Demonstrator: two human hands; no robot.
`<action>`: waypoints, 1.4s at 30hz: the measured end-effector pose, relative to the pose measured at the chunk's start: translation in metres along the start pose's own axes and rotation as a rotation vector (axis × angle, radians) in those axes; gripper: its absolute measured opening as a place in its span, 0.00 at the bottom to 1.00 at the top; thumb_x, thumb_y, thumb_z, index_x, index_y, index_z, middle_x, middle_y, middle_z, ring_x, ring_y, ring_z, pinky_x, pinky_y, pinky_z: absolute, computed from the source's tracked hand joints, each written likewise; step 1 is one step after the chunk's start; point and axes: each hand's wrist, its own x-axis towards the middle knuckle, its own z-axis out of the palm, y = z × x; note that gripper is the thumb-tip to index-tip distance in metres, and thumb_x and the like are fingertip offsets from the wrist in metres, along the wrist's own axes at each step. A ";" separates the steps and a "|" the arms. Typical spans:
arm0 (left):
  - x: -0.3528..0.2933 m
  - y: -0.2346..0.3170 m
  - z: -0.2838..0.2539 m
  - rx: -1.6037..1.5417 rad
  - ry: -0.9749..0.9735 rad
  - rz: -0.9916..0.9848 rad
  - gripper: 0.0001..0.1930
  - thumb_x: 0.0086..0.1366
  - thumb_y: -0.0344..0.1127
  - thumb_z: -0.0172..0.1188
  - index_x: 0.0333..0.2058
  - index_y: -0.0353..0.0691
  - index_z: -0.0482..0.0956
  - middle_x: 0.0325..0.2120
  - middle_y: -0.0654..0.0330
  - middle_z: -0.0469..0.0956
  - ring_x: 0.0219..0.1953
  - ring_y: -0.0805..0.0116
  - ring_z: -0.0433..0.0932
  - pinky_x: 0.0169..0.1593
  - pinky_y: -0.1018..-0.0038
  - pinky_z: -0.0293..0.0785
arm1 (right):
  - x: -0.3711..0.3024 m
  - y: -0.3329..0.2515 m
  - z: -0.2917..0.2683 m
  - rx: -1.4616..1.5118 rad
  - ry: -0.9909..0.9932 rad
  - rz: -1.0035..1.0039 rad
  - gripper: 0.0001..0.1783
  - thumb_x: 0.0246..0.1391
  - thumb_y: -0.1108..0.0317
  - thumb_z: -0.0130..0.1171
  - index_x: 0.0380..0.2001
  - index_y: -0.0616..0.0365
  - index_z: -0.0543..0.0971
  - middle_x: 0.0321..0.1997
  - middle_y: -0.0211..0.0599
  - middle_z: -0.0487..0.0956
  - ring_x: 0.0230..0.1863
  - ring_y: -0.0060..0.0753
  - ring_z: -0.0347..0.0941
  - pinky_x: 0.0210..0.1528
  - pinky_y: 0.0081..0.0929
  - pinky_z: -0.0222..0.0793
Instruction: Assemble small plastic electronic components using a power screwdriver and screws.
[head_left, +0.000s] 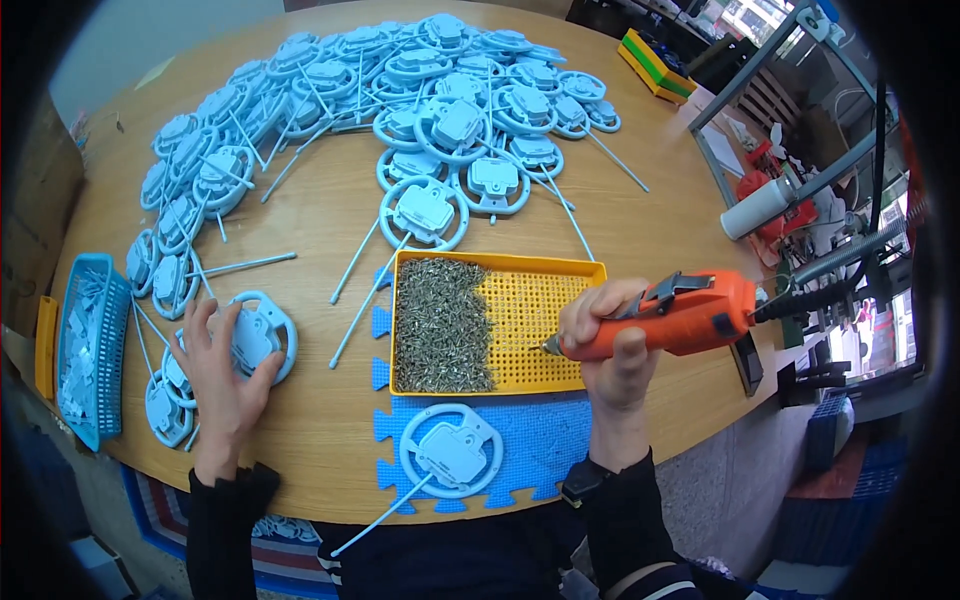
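My left hand (222, 385) is at the left of the table, fingers spread and thumb apart. Its thumb and forefinger overlap the edge of a light-blue plastic steering-wheel-shaped part (258, 338); a firm grip does not show. My right hand (612, 345) is wrapped round an orange electric screwdriver (695, 315). The screwdriver's tip points left, over the bare half of a yellow perforated tray (540, 372). Small metal screws (440, 325) fill the tray's left half. Nearest my body, another wheel-shaped part (455, 450) with a thin rod lies on a blue foam mat (545, 440).
A large heap of the same light-blue wheel parts (400, 70) curves along the table's back and left. A blue basket (105, 400) with pale pieces stands at the left edge. On the right are a metal frame (720, 165), a white cylinder (757, 208) and a black cable (800, 303).
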 end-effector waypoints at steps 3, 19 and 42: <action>-0.012 0.027 -0.025 -0.067 0.017 0.040 0.35 0.46 0.43 0.70 0.54 0.40 0.71 0.57 0.46 0.63 0.61 0.46 0.60 0.65 0.48 0.48 | -0.002 0.002 0.001 -0.004 0.013 -0.010 0.29 0.49 0.41 0.65 0.33 0.56 0.69 0.21 0.29 0.70 0.20 0.25 0.68 0.24 0.23 0.67; -0.053 0.137 -0.034 -0.602 -0.397 0.339 0.35 0.43 0.46 0.74 0.48 0.35 0.72 0.49 0.45 0.67 0.48 0.46 0.70 0.50 0.58 0.70 | -0.033 -0.063 0.069 0.091 -0.110 -0.093 0.34 0.50 0.33 0.57 0.35 0.56 0.68 0.22 0.28 0.69 0.19 0.23 0.67 0.24 0.23 0.67; -0.054 0.141 -0.033 -0.588 -0.328 0.384 0.33 0.45 0.45 0.72 0.47 0.34 0.71 0.48 0.45 0.66 0.46 0.49 0.68 0.47 0.61 0.69 | -0.051 -0.054 0.066 -0.015 -0.478 0.031 0.31 0.47 0.41 0.66 0.34 0.61 0.71 0.22 0.33 0.71 0.22 0.28 0.68 0.26 0.26 0.66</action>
